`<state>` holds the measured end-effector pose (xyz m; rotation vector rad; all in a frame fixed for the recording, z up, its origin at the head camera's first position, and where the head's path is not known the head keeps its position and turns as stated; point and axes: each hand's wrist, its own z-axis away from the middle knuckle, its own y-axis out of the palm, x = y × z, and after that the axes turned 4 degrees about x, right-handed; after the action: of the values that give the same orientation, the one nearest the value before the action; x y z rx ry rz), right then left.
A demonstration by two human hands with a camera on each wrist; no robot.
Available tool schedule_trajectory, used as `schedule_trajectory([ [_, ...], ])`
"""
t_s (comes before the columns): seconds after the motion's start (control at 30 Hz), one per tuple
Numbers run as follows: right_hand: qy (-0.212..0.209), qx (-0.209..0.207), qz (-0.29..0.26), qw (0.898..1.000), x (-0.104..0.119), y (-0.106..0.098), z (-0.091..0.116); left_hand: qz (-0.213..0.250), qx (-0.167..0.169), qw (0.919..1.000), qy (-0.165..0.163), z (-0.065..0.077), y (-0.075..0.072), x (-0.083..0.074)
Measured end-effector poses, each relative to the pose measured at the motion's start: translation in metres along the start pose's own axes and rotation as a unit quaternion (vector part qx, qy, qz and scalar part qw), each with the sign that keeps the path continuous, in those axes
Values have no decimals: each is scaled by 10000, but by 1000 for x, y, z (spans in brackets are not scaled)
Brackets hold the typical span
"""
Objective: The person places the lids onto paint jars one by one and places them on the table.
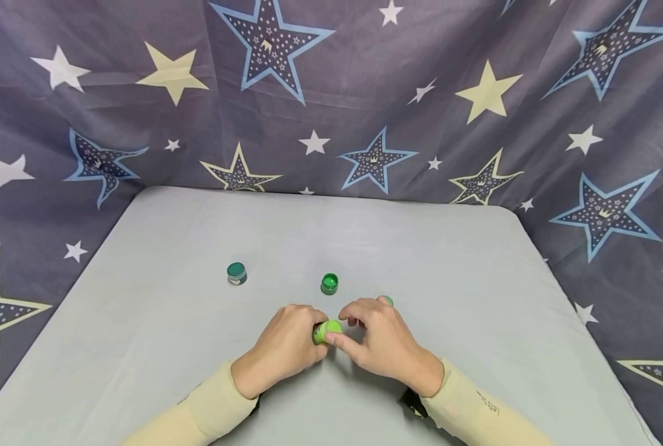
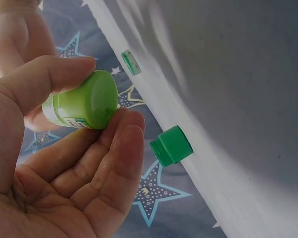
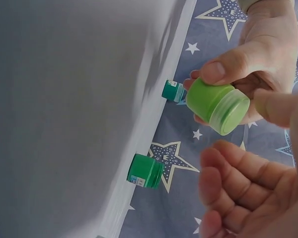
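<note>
My left hand (image 1: 289,339) grips a small light green paint jar (image 1: 327,331) tilted over the table, its lid (image 3: 230,113) pointing towards my right hand (image 1: 384,339). In the left wrist view, the left thumb and fingers hold the jar's body near its base. My right hand is beside the lid, its thumb close to the rim and its fingers loosely bent, apart from the jar. Whether the thumb touches the lid is hard to tell. Beyond the hands stands a darker green jar (image 1: 329,284) without its lid, green paint showing inside.
A teal jar (image 1: 237,273) with its lid on stands to the left on the pale table (image 1: 158,334). A green lid (image 1: 387,300) lies behind the right hand, partly hidden by it. Star-patterned cloth (image 1: 309,111) hangs around the table's far and side edges.
</note>
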<state>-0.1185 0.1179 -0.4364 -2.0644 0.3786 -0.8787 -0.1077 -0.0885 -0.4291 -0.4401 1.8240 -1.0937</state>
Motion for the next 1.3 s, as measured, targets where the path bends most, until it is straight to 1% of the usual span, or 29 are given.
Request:
schedule_trajectory([
  [0.1, -164, -12, -119, 9998, 0, -1, 1, -5, -20, 10000, 20, 0, 0, 0],
  [0.27, -443, 109, -333, 9984, 0, -1, 2, 100, -49, 9999, 59, 1, 0, 1],
  [0.4, -493, 193, -395, 9978, -1, 1, 3, 156, -35, 9998, 73, 2, 1, 0],
  [0.53, -522, 138, -395, 9978, -1, 3, 5, 200, 9, 9998, 64, 2, 1, -1],
  [0.73, -456, 117, -309, 9984, -1, 4, 5, 224, 56, 9997, 18, 3, 2, -1],
  [0.97, -366, 30, -102, 9993, 0, 5, 4, 234, 28, 9997, -4, 3, 1, -1],
  [1.3, -141, -38, -76, 9999, -2, 6, 2, 164, 18, 9999, 10, 2, -1, -1],
])
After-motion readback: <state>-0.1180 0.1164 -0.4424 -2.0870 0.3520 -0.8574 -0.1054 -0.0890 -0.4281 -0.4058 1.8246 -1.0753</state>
